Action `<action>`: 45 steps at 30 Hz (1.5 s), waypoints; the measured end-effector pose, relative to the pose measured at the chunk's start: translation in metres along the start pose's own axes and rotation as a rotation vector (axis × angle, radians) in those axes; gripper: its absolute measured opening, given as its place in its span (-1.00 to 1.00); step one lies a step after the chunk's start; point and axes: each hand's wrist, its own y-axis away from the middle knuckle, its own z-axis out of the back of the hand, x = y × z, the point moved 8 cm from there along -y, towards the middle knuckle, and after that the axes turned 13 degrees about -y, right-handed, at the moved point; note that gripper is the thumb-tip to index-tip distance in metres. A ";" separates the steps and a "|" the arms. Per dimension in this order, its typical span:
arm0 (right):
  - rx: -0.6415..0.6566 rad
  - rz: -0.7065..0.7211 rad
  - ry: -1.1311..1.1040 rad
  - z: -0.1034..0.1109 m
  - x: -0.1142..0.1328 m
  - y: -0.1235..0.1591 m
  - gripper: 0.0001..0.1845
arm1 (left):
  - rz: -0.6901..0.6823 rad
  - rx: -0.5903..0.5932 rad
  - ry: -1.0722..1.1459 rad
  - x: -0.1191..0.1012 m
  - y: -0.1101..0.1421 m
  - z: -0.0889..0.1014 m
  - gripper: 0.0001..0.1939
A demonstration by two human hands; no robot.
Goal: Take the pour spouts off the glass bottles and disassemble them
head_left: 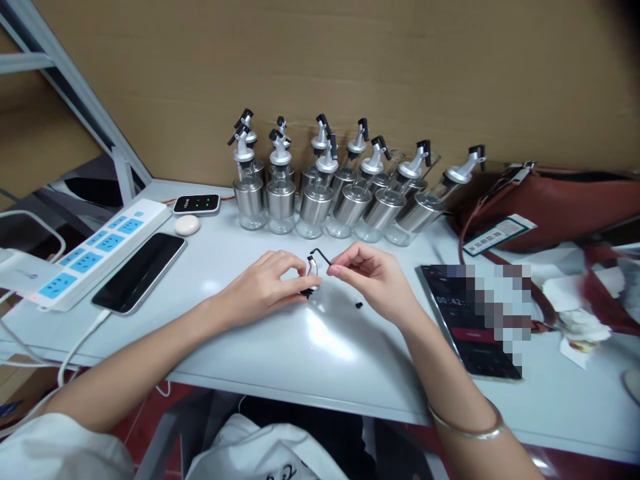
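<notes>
Holding spout [313,268] and black lever [322,256]

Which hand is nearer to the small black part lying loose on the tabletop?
Right. The right hand is just beyond the small black part; the left hand is farther away, off to its left.

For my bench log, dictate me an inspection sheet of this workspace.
Surface: pale, glossy table; no spill seen.
Job's things: bottles with spouts grouped at the back; small black part loose nearer the front.
Hands: left hand holds a silver spout; right hand holds a bent black piece.
Clutter: left phone, right phone, whitish round object, reddish-brown bag, crumpled paper.
Cables: white cable at the left phone, beside the power strip.
Surroundings: brown panel behind, metal frame at left.
</notes>
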 end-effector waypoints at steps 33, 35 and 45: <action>0.025 0.071 0.021 -0.009 -0.001 0.003 -0.77 | 0.084 0.047 0.002 0.007 0.005 -0.008 -0.66; 0.024 0.083 0.024 -0.010 -0.001 0.003 -0.75 | 0.064 0.028 -0.025 0.006 0.005 -0.007 -0.66; -0.155 0.175 0.124 0.002 0.008 0.005 -0.84 | 0.030 0.075 -0.086 0.002 0.002 -0.010 -0.70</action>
